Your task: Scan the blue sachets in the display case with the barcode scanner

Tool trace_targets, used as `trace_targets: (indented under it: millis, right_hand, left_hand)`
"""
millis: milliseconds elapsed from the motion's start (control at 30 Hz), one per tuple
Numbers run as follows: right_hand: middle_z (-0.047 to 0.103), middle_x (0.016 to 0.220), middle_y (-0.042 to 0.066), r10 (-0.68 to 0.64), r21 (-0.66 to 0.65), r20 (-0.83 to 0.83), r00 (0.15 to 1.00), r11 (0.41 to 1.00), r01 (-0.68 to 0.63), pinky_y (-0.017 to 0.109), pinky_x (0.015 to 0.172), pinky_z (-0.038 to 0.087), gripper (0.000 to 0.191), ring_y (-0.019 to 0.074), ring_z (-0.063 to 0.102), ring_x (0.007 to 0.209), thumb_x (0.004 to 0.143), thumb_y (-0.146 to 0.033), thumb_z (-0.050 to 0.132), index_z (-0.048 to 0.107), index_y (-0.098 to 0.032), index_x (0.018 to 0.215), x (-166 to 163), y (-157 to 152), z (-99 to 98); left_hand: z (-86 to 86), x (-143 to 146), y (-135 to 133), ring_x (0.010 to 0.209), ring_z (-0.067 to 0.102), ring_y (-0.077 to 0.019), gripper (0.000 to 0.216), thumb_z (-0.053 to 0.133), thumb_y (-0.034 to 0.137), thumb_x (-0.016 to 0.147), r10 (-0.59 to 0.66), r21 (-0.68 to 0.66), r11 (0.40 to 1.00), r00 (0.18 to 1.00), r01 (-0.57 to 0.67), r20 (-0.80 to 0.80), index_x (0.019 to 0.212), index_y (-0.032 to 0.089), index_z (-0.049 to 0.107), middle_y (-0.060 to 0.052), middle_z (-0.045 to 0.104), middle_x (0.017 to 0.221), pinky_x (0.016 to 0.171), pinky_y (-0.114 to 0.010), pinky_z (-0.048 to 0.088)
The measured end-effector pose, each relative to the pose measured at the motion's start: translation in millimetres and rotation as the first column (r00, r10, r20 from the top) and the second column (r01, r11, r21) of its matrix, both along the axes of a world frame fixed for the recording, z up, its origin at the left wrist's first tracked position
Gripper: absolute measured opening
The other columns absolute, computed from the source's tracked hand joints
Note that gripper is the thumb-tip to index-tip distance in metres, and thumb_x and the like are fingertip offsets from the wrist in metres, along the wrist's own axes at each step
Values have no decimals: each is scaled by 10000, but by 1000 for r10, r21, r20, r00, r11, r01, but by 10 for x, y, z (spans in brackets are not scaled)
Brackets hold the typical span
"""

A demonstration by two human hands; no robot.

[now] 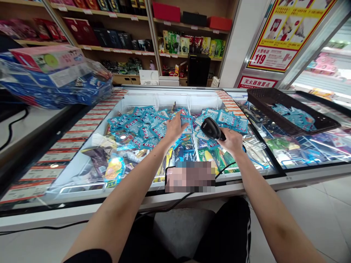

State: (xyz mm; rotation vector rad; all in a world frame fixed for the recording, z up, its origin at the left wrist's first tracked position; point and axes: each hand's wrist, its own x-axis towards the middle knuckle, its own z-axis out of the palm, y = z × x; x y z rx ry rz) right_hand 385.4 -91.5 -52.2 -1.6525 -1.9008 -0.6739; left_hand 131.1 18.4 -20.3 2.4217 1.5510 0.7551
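Note:
My right hand (pixel 231 140) is wrapped round the handle of a black barcode scanner (pixel 210 128), whose head points left. A cable runs from it down over the front edge of the glass. My left hand (pixel 174 128) is over the pile with its index finger stretched out and its thumb apart. Right beside the thumb is a small blue packet (pixel 188 126) with a barcode on it; whether the fingers press on it I cannot tell. Many similar blue packets (pixel 142 124) lie in a loose heap on the glass top, and a second heap (pixel 227 118) lies to the right.
Below the glass of the chest freezer (pixel 68 179) are colourful packages. A phone-like device with a blurred screen (pixel 190 177) is at the front edge. A brown basket (pixel 263 98) with blue packets stands right; plastic-wrapped boxes (pixel 55 78) stand left. Stocked shelves (pixel 115 51) line the back.

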Motion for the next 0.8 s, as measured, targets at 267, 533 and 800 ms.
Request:
trace_targets:
  millis: [267, 533, 800]
  right_hand:
    - [672, 796, 40, 6, 26, 14, 1000, 1000, -6, 259, 634, 349, 295, 177, 594, 727, 811, -323, 515, 639, -189, 1043, 3, -6, -17]
    - [676, 824, 43, -9, 17, 4, 1000, 1000, 9, 262, 638, 352, 282, 178, 599, 753, 796, -287, 527, 642, -194, 1036, -5, -7, -14]
    - [683, 865, 59, -52, -3, -7, 999, 999, 52, 271, 633, 349, 305, 196, 597, 771, 795, -303, 545, 637, -199, 1066, -25, -12, -7]
  left_hand:
    - [-11, 32, 19, 1203, 446, -302, 558, 408, 477, 870, 79, 26, 997, 992, -77, -102, 1345, 186, 364, -149, 491, 1322, 980, -457, 326]
    - [-43, 73, -47, 1201, 410, -324, 627, 312, 551, 884, 81, 107, 992, 984, -65, -158, 1386, 177, 317, -146, 523, 1291, 953, -446, 327]
    - [3, 42, -110, 1200, 419, -281, 547, 224, 489, 926, 43, 128, 991, 990, -26, -134, 1343, 167, 372, -146, 528, 1265, 971, -416, 326]
